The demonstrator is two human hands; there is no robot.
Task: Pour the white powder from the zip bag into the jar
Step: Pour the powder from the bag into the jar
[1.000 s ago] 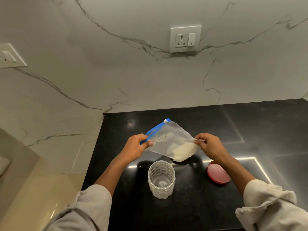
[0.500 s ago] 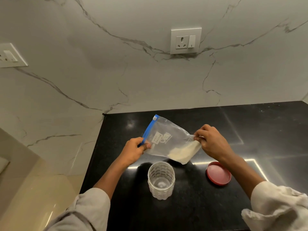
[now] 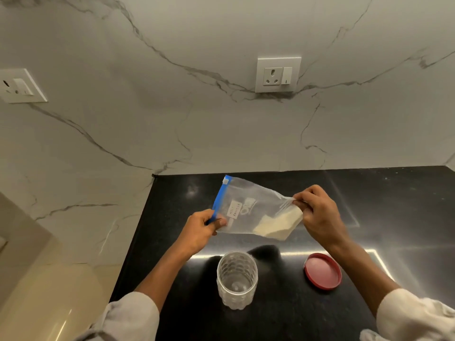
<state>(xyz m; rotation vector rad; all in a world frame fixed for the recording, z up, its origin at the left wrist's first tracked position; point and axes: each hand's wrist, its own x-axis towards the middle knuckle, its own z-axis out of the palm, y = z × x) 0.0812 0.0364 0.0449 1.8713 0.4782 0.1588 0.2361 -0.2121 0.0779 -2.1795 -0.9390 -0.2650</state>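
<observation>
Left hand point(image 3: 200, 231) pinches zip bag point(image 3: 248, 207) at blue zipper; right hand point(image 3: 320, 215) grips bottom corner. Floppy mouth may miss narrow jar point(image 3: 237, 279), spilling white powder point(image 3: 278, 225).

The zip bag point(image 3: 248, 207) carries a small white label point(image 3: 234, 210) handwritten "MILK POWDER", beside a white printed logo point(image 3: 248, 205) too blurred to read.

bare forearms, pale grey-white sleeves point(image 3: 133, 316) rolled up near elbows

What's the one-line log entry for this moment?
left hand: pinches zip bag | right hand: grips bag's bottom | jar: open, empty
</observation>
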